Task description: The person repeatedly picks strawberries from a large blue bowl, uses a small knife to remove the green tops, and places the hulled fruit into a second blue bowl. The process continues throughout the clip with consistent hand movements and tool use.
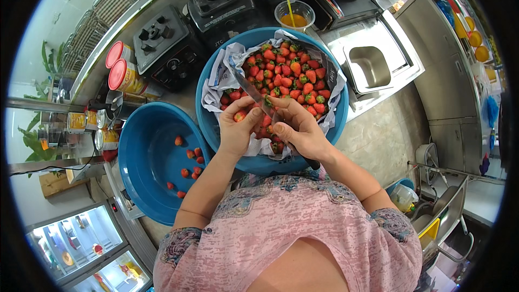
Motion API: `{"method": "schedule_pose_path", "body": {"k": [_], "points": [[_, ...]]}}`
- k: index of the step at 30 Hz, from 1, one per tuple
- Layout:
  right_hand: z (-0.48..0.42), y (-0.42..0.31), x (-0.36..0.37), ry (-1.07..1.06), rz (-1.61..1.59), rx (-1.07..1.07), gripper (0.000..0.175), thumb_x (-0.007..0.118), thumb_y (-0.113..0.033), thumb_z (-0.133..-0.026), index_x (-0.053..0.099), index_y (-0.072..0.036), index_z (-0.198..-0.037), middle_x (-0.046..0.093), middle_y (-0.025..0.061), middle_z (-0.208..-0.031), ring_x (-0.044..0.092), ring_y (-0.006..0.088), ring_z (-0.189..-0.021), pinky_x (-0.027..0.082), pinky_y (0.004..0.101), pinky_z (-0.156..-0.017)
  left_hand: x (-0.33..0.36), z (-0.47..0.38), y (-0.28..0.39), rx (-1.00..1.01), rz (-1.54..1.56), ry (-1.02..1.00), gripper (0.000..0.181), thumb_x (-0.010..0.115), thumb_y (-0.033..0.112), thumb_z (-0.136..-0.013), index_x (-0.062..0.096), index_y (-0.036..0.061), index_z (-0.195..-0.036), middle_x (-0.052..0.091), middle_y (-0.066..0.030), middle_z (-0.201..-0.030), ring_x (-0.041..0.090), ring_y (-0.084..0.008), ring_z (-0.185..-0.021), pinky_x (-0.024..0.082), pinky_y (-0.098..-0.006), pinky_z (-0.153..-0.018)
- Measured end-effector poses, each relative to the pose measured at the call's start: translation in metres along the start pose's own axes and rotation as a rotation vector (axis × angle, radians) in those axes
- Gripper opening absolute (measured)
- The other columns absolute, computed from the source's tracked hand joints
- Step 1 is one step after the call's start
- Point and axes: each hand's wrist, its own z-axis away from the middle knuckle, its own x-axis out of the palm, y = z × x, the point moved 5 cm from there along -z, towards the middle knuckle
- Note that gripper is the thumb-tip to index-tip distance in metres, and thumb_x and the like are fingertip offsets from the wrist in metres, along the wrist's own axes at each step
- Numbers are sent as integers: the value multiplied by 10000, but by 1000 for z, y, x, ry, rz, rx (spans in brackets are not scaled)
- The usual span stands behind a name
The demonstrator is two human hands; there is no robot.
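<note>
My right hand (302, 129) is closed around a knife (253, 91) with a dark handle, its blade pointing up and to the left over a heap of strawberries (284, 73). A strawberry (239, 116) sits between the fingers of my left hand (239, 125). Green leaves show by the blade at my right fingertips; whether they are cut free cannot be told. The heap lies on crumpled newspaper (219, 79) inside a large blue plastic basin (340, 123). Left of it stands a second blue basin (134, 129), with several strawberries scattered on its bottom.
Two blender bases (162, 40) (219, 4) stand behind the basins. A clear plastic cup (294, 14) of orange liquid holds a yellow straw. At the right is a small steel sink (369, 69). Cans (125, 77) line the left side, above a glass-door fridge (81, 243).
</note>
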Motion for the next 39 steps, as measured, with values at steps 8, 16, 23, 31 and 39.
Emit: {"method": "schedule_pose_path", "body": {"k": [8, 16, 23, 31, 39], "points": [[-10, 19, -18, 166, -167, 85, 352, 528, -213, -912, 414, -58, -1206, 547, 42, -824, 484, 58, -565, 367, 195, -389, 14, 4, 3, 0, -84, -98, 226, 625, 49, -824, 585, -5, -1039, 632, -85, -881, 589, -115, -664, 444, -189, -487], [-4, 23, -38, 237, -295, 352, 499, 417, -274, -956, 244, -127, -1401, 558, 73, -816, 486, 65, -548, 391, 198, -410, -70, 20, 75, -131, -331, 177, 244, 593, 34, -813, 554, -29, -1045, 595, -121, -864, 525, -96, -618, 378, -161, -439], [-10, 27, -51, 261, -329, 424, 415, 387, -304, -957, 350, -125, -1329, 530, 48, -773, 429, 68, -522, 361, 201, -382, -180, 84, 94, -525, -1684, 249, 388, 758, 177, -653, 639, 14, -985, 641, -112, -835, 609, -202, -719, 488, -297, -674], [-95, 18, -74, -29, 56, 505, 298, 462, -359, -921, 470, -62, -934, 541, 80, -723, 454, 87, -522, 363, 198, -361, -58, 13, 114, 101, -1419, 139, 190, 674, 147, -761, 592, 25, -880, 597, -75, -798, 565, -171, -734, 444, -281, -664], [-124, 13, -70, -120, 92, 705, 318, 445, -374, -923, 456, -66, -845, 460, 49, -649, 432, 90, -492, 345, 179, -346, 195, 4, 43, -98, 63, -1089, 582, 279, 576, -900, 393, 97, -589, 355, 28, -553, 362, -111, -524, 272, -508, -1006]]}}
